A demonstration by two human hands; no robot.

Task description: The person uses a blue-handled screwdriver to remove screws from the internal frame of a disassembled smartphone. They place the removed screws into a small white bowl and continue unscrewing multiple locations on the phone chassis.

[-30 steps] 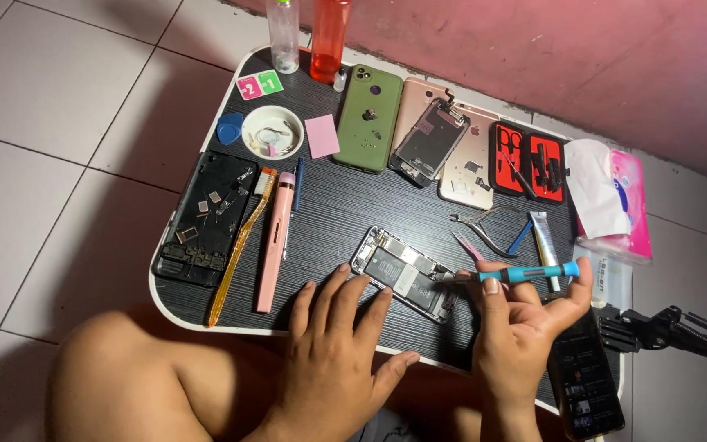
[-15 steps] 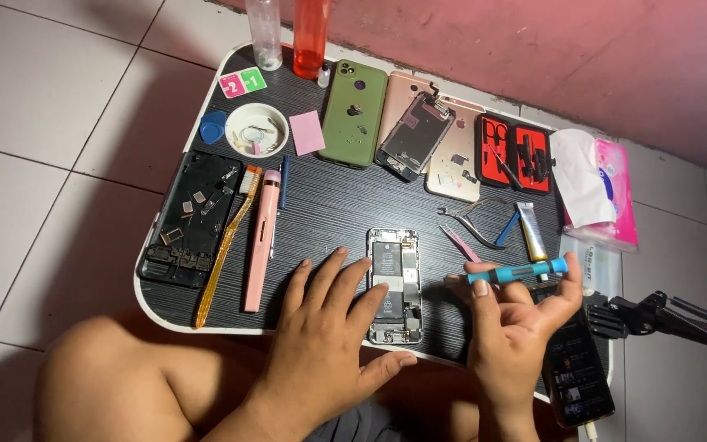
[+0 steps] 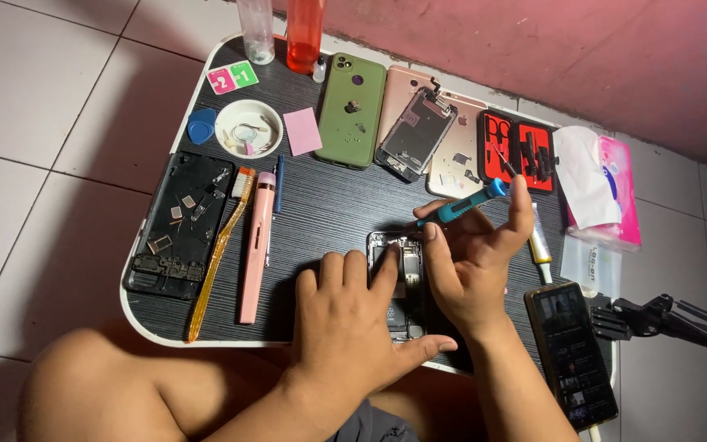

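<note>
Opened phone (image 3: 398,282) under left hand (image 3: 349,323)

An opened phone (image 3: 398,282) lies flat, insides exposed, on the dark table, beneath a slanted blue screwdriver (image 3: 461,206).

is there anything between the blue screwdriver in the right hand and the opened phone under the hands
Nothing visible. The right hand holds the blue screwdriver directly over the opened phone, which the left hand rests on. The tip itself is hidden behind the fingers.
</note>
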